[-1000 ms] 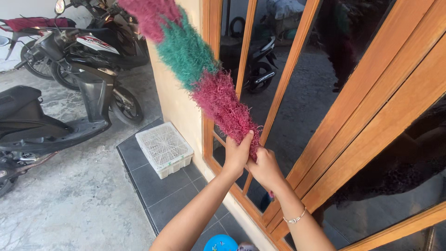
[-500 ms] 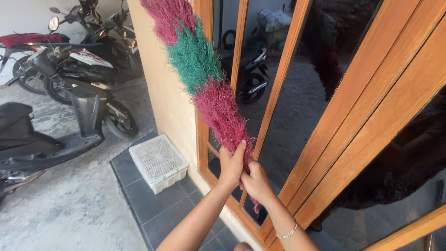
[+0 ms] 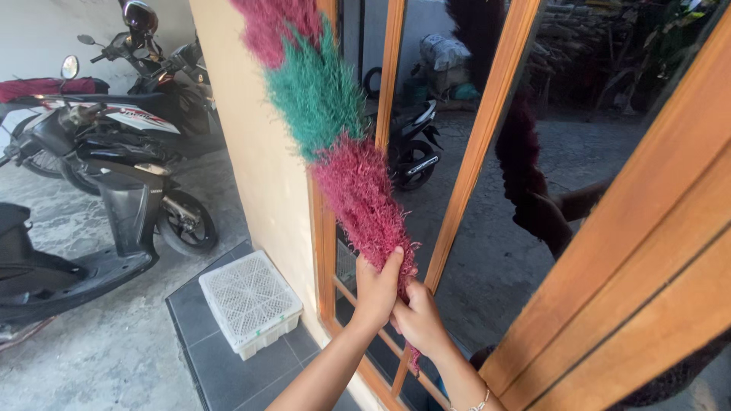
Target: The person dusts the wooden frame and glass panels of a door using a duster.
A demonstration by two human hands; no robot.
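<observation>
Outside a house wall (image 3: 266, 183), by a wooden-framed glass window (image 3: 487, 129), we hold a long fluffy duster (image 3: 335, 137) banded in dark pink and green. It rises from our hands up and to the left, its top running out of view, and lies across the window frame's upright. Our left hand (image 3: 377, 289) is wrapped around the lower pink part, thumb up along the fibres, fingers closed on it. Our right hand (image 3: 419, 320) grips just below, touching the left, fingers curled shut around the duster's base; a few pink strands hang under it. A thin bracelet (image 3: 476, 402) sits on the right wrist. In the glass we see the dark reflection of the duster and of an arm. Below on the grey tiled floor (image 3: 198, 335), close to the wall, lies a white lattice crate (image 3: 250, 301). Farther left stand parked scooters (image 3: 114, 160) on rough concrete.
</observation>
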